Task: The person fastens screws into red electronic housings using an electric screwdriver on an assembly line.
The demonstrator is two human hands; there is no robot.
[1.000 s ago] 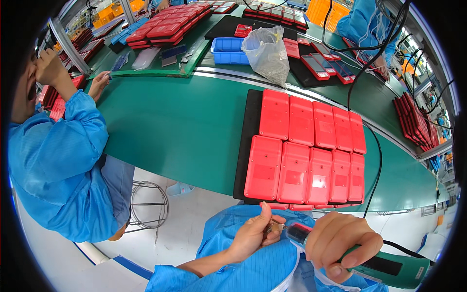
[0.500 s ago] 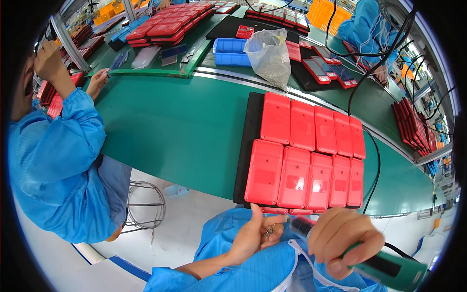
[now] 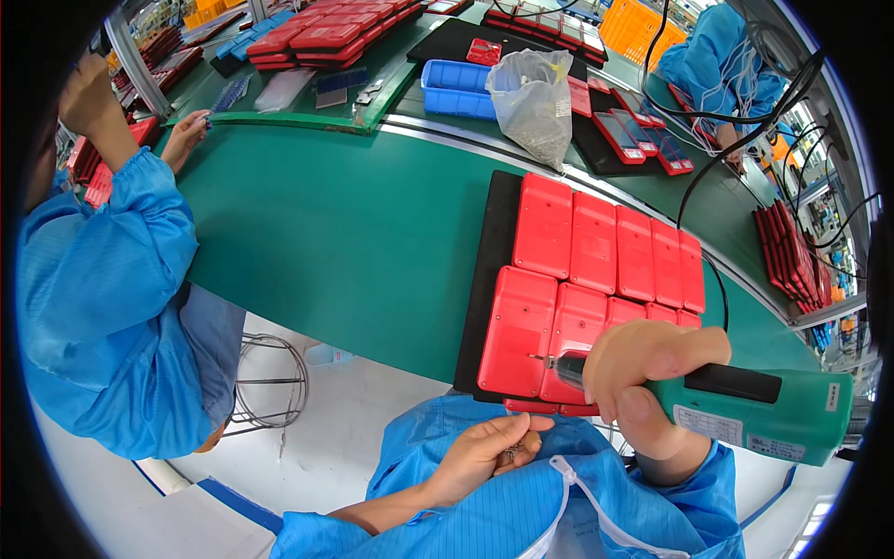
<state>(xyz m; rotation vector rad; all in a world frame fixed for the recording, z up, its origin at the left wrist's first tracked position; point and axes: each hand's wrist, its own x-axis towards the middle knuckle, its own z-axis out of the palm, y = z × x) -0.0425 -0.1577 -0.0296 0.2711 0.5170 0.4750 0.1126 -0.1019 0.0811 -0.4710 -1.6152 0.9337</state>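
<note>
Nearest, our left hand [image 3: 484, 449] sits over our blue smock [image 3: 428, 531], its fingers curled around a few small screws [image 3: 513, 451]. Just beyond and to its right, our right hand [image 3: 643, 374] grips a green driver [image 3: 759, 416] by its front end. The driver's bit [image 3: 540, 356] points left over the near row of red cases [image 3: 591, 250]; whether its tip touches one, we cannot tell. We see these cases laid in two rows on a black mat [image 3: 496, 242], which rests on the green surface [image 3: 335, 252]. To our left, a co-worker [image 3: 102, 307] in blue sits with one hand raised, a wire-legged stool [image 3: 270, 381] nearby. Past the cases, we find a clear bag [image 3: 531, 107] of small pieces beside a blue bin [image 3: 456, 102]; right of the bag lie red devices [image 3: 616, 138] with screens. Farther off, a red stack [image 3: 326, 37] stands at left and an orange crate [image 3: 633, 37] at right, next to another person's blue sleeve [image 3: 712, 51].
</note>
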